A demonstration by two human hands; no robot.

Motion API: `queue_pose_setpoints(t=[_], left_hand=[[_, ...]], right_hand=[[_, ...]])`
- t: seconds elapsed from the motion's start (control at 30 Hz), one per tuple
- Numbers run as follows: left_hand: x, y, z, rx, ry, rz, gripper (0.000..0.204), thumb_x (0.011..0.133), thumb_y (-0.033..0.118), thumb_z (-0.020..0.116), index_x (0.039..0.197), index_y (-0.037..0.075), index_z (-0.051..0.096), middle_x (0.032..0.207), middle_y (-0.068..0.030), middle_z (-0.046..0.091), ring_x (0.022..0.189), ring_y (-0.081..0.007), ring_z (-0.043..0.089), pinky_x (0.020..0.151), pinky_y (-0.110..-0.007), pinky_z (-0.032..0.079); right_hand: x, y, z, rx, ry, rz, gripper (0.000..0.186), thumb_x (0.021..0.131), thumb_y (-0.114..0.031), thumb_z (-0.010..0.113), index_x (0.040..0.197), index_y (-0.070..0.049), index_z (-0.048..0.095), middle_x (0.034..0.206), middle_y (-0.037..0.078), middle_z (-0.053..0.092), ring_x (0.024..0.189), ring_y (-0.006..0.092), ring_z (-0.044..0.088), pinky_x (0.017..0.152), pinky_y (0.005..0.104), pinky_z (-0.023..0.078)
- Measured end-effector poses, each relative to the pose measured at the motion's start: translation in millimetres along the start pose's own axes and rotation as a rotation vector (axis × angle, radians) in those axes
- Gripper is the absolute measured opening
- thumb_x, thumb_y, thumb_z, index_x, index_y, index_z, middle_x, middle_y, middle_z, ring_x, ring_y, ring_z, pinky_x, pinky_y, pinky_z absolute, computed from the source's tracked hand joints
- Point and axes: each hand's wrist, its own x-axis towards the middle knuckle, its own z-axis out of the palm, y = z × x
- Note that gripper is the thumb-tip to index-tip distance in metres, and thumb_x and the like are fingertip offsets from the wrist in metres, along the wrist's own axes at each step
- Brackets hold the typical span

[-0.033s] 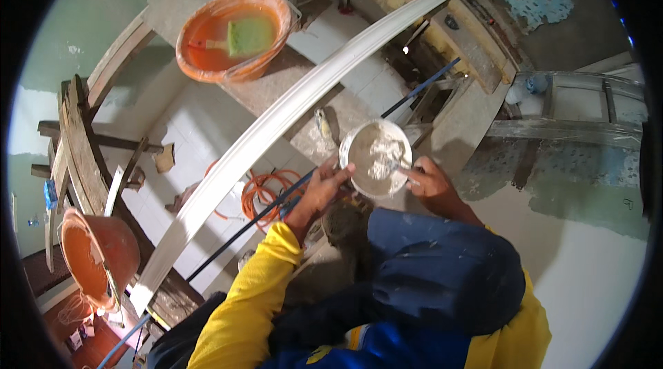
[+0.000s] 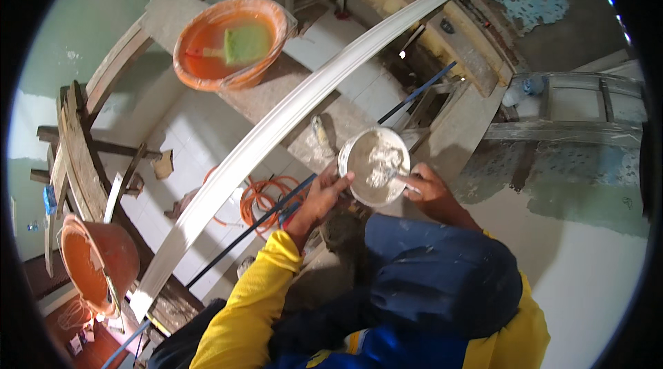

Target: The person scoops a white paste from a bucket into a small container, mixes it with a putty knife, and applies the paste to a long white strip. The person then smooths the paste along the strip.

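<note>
Wide fisheye view from the head, steeply down toward a nearby tub (image 2: 358,158)

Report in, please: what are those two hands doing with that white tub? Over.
Left hand gripping white tub at its rim. Right hand on slim tool, its end in pale paste. Long white moulding strip beyond tub, clear of both hands.

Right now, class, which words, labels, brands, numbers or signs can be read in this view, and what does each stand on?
None can be read.
White tub in the left hand: any marks on its side are too small to make out.
Small packets at lower left: too small and blurred.
Faint mark at far right: too small to tell whether it is writing.
</note>
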Motion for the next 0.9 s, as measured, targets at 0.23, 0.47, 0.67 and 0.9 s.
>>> queue_pose_setpoints(t=[0.23, 0.47, 0.67, 0.9], left_hand=[[8.3, 17.2, -5.5, 0.832, 0.130, 0.135, 0.057, 0.104, 0.042, 0.068, 0.145, 0.002, 0.060, 0.095, -0.0263, 0.074, 0.087, -0.0293, 0.078, 0.075, -0.045, 0.060], [-9.8, 47.0, -27.3, 0.551, 0.571, 0.421, 0.029, 0.108, 0.030, 0.066, 0.114, 0.002, 0.071, 0.085, -0.0071, 0.072, 0.069, -0.0150, 0.070, 0.061, -0.032, 0.053], [-53.1, 25.9, -74.0, -0.349, 1.513, 0.438, 0.039, 0.110, 0.049, 0.058, 0.107, 0.010, 0.053, 0.093, 0.0008, 0.053, 0.085, -0.0075, 0.052, 0.074, -0.025, 0.042], [-146.0, 0.0, -189.7, -0.870, 1.494, 0.598, 0.082, 0.103, 0.075, 0.045, 0.156, 0.012, 0.045, 0.156, -0.0155, 0.046, 0.132, -0.0271, 0.053, 0.101, -0.046, 0.051]], right_hand=[[17.7, 14.8, -21.8, 0.074, -0.175, 0.172, 0.040, 0.100, -0.026, 0.074, 0.136, -0.009, 0.072, 0.097, 0.017, 0.064, 0.090, 0.0322, 0.065, 0.085, 0.0416, 0.054], [186.2, 51.4, -56.4, 0.323, 0.112, 0.402, 0.054, 0.102, -0.034, 0.075, 0.146, -0.005, 0.063, 0.118, 0.015, 0.073, 0.104, 0.0186, 0.071, 0.083, 0.0344, 0.056], [345.2, 126.1, -42.5, 0.856, 0.520, 0.635, 0.091, 0.097, -0.034, 0.080, 0.168, -0.014, 0.028, 0.141, 0.015, 0.063, 0.113, 0.0299, 0.069, 0.088, 0.0441, 0.058], [456.4, 178.1, 0.6, 1.008, 0.913, 0.739, 0.070, 0.094, -0.014, 0.079, 0.152, -0.002, 0.043, 0.144, 0.017, 0.062, 0.126, 0.0334, 0.064, 0.100, 0.0479, 0.055]])
